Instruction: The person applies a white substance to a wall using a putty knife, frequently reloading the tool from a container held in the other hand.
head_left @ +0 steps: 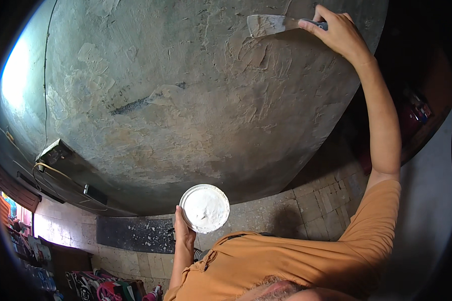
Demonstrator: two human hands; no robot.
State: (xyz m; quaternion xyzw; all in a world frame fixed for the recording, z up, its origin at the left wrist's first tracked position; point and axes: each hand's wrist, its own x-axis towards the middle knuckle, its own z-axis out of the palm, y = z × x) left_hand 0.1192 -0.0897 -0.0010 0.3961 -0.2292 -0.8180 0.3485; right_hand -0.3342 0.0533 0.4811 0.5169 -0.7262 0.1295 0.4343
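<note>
My right hand, raised at the upper right, is closed round the dark handle of a putty knife. Its wide metal blade points left and lies at the wall, with pale filler smeared on it; whether the edge touches cannot be told. Below the blade the grey-green wall carries rough patches and ridges of filler. Low in the middle, my left hand grips the side of a round white tub. White paste fills the tub, its surface uneven.
A dark box with cables is fixed on the wall at the left, and a small dark device sits lower. A dark speckled board lies on the tiled floor. Bags and mixed goods stand at the lower left.
</note>
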